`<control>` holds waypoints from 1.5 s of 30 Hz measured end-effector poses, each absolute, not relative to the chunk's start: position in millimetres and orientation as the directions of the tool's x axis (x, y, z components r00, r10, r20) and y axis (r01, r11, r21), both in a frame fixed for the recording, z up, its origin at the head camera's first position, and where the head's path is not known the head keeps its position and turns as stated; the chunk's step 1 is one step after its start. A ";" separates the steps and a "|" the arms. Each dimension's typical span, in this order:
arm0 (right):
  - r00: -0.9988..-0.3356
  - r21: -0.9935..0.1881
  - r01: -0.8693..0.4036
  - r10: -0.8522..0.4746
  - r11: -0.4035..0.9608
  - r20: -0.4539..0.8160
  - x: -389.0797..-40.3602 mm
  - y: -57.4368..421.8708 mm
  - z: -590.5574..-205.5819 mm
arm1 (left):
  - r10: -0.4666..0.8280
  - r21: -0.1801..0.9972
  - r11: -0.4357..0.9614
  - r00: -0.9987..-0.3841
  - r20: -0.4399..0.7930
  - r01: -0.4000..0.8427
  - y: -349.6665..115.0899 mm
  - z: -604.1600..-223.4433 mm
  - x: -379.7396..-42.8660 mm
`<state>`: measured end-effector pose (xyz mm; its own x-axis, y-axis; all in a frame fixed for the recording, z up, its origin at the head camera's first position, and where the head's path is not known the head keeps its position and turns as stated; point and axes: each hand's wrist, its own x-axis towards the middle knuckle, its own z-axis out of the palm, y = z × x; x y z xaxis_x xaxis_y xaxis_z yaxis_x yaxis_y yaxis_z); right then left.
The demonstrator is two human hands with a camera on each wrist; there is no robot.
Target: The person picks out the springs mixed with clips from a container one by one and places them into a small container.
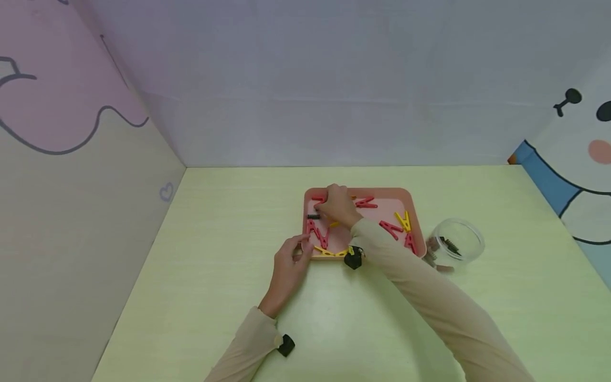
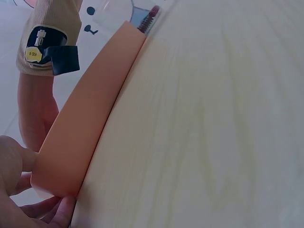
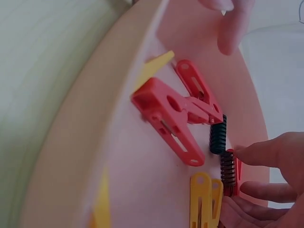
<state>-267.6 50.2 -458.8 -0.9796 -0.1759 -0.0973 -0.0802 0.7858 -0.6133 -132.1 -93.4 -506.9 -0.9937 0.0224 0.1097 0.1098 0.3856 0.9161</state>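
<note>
My left hand (image 1: 291,263) grips the near left corner of a shallow pink tray (image 1: 359,192), thumb and fingers on both sides of its wall. Inside the tray my right hand (image 1: 341,206) reaches to the left end. Its fingertips close around a small dark ridged piece (image 3: 228,168) that looks like a coil spring. A second dark coil (image 3: 218,135) lies beside it on the tray floor. Red clothespins (image 1: 391,228) and yellow clothespins (image 1: 404,220) are scattered in the tray; a red clothespin (image 3: 173,118) is nearest the coils, with a yellow clothespin (image 3: 201,199) below them.
To the right of the tray stands a clear round jar (image 1: 470,239), holding dark and brownish ridged pieces (image 1: 450,245). A pale wood-grain table (image 1: 229,223) spreads around the tray. Behind it rises a pale wall (image 1: 334,132), and printed panels flank both sides.
</note>
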 end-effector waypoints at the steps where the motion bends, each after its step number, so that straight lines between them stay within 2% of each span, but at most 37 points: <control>1: -0.979 -0.613 -0.080 -0.178 0.786 -0.101 -267.8 49.4 -458.8 | 0.021 0.915 0.387 -0.994 0.110 0.110 -93.5 -507.0 -132.2; 21: -0.983 -0.538 -0.104 -0.168 0.837 -0.072 -268.1 41.0 -462.9 | 0.017 0.921 0.368 -0.991 0.132 0.129 -93.2 -508.1 -130.9; 33: -0.976 -0.532 -0.079 -0.174 0.843 -0.130 -267.0 51.2 -451.5 | 0.019 0.914 0.394 -0.995 0.101 0.100 -92.5 -505.3 -131.3; 45: -0.969 -0.610 -0.112 -0.223 0.785 -0.109 -265.7 70.5 -449.3 | 0.019 0.912 0.399 -0.995 0.097 0.097 -92.1 -506.2 -130.8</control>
